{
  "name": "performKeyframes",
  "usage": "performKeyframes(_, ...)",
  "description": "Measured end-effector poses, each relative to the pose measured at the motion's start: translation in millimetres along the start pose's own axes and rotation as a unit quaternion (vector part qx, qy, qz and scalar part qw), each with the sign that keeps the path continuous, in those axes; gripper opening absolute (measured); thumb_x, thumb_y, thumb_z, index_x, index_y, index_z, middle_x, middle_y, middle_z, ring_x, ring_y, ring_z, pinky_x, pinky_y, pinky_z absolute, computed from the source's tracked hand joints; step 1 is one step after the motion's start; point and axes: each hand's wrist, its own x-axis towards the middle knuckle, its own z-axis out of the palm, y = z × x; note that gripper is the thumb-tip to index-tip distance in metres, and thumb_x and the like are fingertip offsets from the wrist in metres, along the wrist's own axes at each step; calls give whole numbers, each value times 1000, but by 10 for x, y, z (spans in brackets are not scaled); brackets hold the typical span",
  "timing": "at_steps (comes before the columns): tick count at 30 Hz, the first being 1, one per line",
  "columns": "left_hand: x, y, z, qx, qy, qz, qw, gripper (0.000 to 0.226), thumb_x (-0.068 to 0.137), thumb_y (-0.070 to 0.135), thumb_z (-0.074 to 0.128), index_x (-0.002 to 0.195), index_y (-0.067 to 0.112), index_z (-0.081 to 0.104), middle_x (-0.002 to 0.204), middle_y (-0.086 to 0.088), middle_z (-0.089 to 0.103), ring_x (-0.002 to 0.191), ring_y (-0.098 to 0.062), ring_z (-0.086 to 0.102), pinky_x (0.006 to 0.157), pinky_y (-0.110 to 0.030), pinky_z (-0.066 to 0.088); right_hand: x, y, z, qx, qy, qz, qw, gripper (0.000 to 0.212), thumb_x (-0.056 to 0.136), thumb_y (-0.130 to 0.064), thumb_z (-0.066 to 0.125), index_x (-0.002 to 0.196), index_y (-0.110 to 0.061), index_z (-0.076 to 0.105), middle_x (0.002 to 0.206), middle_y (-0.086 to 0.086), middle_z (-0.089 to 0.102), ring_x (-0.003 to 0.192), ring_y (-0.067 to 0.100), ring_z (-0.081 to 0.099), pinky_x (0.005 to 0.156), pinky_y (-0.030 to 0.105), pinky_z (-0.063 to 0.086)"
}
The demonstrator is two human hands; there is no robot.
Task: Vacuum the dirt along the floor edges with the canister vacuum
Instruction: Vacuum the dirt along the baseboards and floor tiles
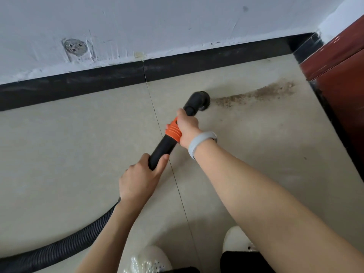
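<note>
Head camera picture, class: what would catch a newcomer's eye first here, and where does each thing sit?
The black vacuum wand runs up the middle, gripped low by the left hand and higher, at its orange collar, by the right hand. Its round nozzle sits at the left end of a brown dirt streak stretching right toward a red-brown cabinet. Behind runs a black baseboard under a scuffed white wall.
</note>
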Motion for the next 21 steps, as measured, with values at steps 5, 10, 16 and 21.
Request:
performKeyframes(5, 332, -11, -106, -13, -19, -18, 1000, 52, 86, 66, 34, 84, 17, 49, 70, -4, 61, 73, -28, 59, 64, -33, 41, 35, -185, 258, -53, -9, -17, 998, 27, 95, -28, 43, 103, -3, 50, 65, 7, 57, 51, 17, 57, 65, 32, 52)
performKeyframes(10, 138, 91, -102, 35, -99, 47, 993, 49, 87, 66, 37, 86, 19, 49, 69, 0, 55, 73, -27, 55, 66, -31, 41, -47, 2, -128, 35, 99, 3, 994, 25, 94, -27, 45, 80, -6, 48, 59, 7, 57, 48, 18, 56, 65, 34, 53)
performKeyframes(16, 49, 48, -66, 47, -107, 55, 992, 48, 87, 68, 36, 85, 21, 46, 69, 2, 52, 76, -28, 57, 65, -30, 39, -107, 136, -208, 69, 136, 0, 988, 27, 95, -25, 46, 76, -6, 45, 60, 6, 51, 41, 17, 54, 61, 34, 53)
performKeyframes(21, 276, 59, -168, 19, -21, -18, 999, 50, 86, 66, 37, 82, 17, 49, 72, -4, 60, 74, -30, 59, 64, -33, 41, 43, -145, 172, -7, 5, -5, 1000, 26, 94, -31, 47, 94, -5, 50, 75, 10, 60, 58, 21, 61, 77, 38, 56)
